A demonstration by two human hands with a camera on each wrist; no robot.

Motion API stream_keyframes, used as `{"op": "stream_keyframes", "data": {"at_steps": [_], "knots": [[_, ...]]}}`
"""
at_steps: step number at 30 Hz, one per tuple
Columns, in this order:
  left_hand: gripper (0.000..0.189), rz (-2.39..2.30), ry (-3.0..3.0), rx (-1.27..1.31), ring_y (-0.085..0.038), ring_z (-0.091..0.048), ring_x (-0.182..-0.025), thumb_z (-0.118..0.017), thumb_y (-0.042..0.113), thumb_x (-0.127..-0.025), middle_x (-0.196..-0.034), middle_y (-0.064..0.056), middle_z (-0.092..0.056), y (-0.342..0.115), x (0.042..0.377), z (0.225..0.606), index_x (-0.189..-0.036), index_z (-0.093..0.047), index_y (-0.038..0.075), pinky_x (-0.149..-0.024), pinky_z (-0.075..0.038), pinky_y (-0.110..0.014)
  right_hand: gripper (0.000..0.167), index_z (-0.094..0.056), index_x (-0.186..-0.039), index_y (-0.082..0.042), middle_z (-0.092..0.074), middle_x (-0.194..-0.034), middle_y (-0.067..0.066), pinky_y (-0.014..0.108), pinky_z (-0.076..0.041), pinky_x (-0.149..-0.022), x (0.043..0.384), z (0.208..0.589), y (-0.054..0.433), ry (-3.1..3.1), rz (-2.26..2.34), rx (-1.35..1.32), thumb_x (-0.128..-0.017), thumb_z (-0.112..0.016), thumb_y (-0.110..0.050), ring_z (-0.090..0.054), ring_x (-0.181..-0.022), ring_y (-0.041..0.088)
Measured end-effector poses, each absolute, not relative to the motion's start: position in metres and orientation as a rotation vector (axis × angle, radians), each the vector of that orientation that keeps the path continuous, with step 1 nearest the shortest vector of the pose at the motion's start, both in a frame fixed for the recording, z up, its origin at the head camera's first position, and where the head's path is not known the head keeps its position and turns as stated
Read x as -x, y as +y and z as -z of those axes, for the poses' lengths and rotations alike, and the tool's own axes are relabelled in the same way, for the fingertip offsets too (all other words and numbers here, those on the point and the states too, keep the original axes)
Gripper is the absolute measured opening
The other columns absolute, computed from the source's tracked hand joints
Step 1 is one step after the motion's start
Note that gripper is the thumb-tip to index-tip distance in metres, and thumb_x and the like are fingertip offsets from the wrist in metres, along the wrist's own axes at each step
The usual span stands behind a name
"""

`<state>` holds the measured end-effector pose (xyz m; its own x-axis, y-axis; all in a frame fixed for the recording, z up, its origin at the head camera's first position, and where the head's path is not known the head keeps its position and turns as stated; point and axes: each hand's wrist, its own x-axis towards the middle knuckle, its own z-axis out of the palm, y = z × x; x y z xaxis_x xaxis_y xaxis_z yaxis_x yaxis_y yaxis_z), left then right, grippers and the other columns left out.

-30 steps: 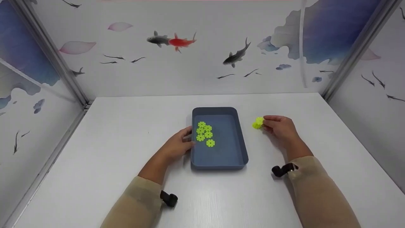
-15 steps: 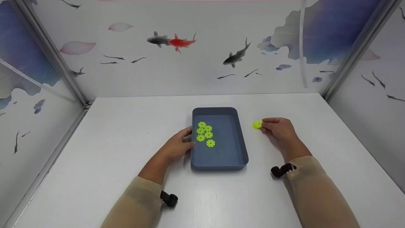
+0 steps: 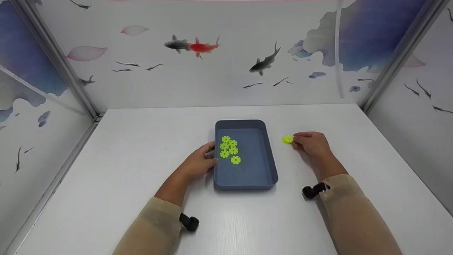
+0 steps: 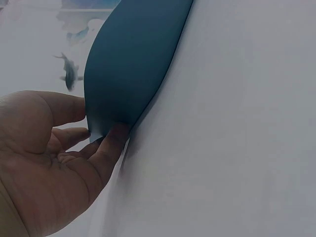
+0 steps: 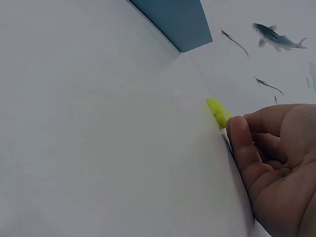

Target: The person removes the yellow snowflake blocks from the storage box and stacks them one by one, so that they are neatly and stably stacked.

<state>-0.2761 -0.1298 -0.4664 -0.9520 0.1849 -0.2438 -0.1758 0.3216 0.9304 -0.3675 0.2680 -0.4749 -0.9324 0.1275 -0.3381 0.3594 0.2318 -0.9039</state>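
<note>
A shallow blue-grey tray (image 3: 253,170) stands at the centre of the table. Inside, toward its left wall, lie several yellow-green slotted plastic discs (image 3: 235,160). My left hand (image 3: 195,163) holds the tray's left side; in the left wrist view the thumb and fingers meet the tray wall (image 4: 133,54). Right of the tray, my right hand (image 3: 314,144) pinches a yellow-green slotted disc (image 3: 287,139) at or just above the tabletop. Seen edge-on in the right wrist view, the disc (image 5: 217,112) is partly hidden by fingertips (image 5: 239,129); whether a second disc overlaps it cannot be told.
The white table (image 3: 141,152) is enclosed by panels printed with fish and petals; the back panel (image 3: 226,81) rises behind the tray. A small black device (image 3: 313,191) sits at the right wrist, another black device (image 3: 190,222) at the left.
My right hand has moved slightly down. Two separate yellow-green shapes at its fingertips now look like one overlapped shape. The left hand and tray have stayed in place.
</note>
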Motion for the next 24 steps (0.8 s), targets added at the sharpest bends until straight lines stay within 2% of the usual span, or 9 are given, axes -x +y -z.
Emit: {"op": "stream_keyframes", "data": {"at_steps": [8, 24], "knots": [[0.070, -1.676, 2.281, -0.005, -0.030, -0.045, -0.158, -0.061, 0.014, -0.107, -0.176, -0.004, -0.036, -0.1297, 0.2770, 0.4678, -0.170, -0.031, 0.021, -0.124, -0.048, -0.046, 0.039, -0.063, -0.145, -0.005, -0.062, -0.141, 0.015, 0.021, -0.062, -0.096, 0.3685, 0.4766, 0.2695, 2.312, 1.775, -0.438, -0.111, -0.061, -0.023, -0.070, -0.105, 0.014], [0.070, -1.679, 2.288, -0.006, -0.031, -0.044, -0.158, -0.060, 0.013, -0.107, -0.176, -0.005, -0.036, -0.1297, 0.2768, 0.4693, -0.170, -0.031, 0.019, -0.124, -0.048, -0.048, 0.041, -0.062, -0.147, -0.005, -0.061, -0.145, 0.016, 0.021, -0.062, -0.098, 0.3660, 0.4792, 0.2694, 2.345, 1.776, -0.399, -0.111, -0.061, -0.024, -0.071, -0.104, 0.011]]}}
